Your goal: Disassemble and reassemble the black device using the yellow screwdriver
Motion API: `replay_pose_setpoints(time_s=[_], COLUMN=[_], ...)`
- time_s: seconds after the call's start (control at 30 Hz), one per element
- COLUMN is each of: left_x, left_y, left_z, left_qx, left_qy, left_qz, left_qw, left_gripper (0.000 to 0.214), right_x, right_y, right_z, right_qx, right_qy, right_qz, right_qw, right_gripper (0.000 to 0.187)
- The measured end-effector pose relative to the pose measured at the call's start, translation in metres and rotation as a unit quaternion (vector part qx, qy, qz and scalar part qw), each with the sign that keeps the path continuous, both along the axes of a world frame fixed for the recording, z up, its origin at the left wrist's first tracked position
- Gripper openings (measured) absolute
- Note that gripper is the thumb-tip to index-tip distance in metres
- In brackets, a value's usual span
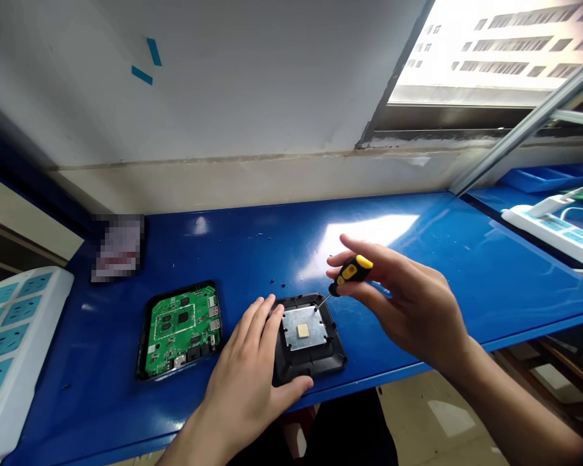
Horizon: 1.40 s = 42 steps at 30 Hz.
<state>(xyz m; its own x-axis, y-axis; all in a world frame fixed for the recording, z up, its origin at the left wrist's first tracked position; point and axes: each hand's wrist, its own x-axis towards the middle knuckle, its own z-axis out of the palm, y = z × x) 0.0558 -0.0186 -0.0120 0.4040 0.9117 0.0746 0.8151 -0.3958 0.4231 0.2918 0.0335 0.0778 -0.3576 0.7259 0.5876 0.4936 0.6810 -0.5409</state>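
Observation:
My right hand holds a small black-and-yellow screwdriver between thumb and fingers. Its tip meets the far right corner of a silver metal plate, where a dark screw seems to sit. The plate lies inside a black plastic cover and carries a small cream-coloured square pad. My left hand grips the cover from the left, fingers over its left edge and thumb along the near edge. Left of that hand lies a black casing with a green circuit board in it.
Two small dark screws lie behind the cover on the blue table. A white power strip stands at the left edge, another power strip at the right. Blue trays sit at the far right, and a blurred packet lies at the back left.

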Motion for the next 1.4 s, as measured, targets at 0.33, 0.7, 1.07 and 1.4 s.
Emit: replay_pose_setpoints(time_s=[0.33,0.7,1.07,1.4], left_x=[0.000,0.003,0.003,0.004], left_y=[0.000,0.002,0.003,0.004], left_z=[-0.001,0.000,0.000,0.004], left_qx=[-0.001,-0.020,-0.025,-0.046], left_qy=[-0.012,-0.017,-0.020,-0.007], left_qz=[0.002,0.013,0.021,0.019], left_qw=[1.000,1.000,0.999,0.999], left_gripper=[0.091,0.100,0.098,0.099], right_x=[-0.007,-0.007,-0.012,-0.002], right_y=[-0.003,0.000,-0.002,-0.006], right_z=[0.005,0.002,0.005,0.006], right_qx=[0.015,0.075,0.038,0.011], right_qy=[-0.039,-0.045,-0.014,-0.056], right_qz=[0.012,-0.037,-0.012,-0.010], right_qw=[0.999,0.995,0.999,0.998], right_gripper=[0.054,0.036,0.033,0.046])
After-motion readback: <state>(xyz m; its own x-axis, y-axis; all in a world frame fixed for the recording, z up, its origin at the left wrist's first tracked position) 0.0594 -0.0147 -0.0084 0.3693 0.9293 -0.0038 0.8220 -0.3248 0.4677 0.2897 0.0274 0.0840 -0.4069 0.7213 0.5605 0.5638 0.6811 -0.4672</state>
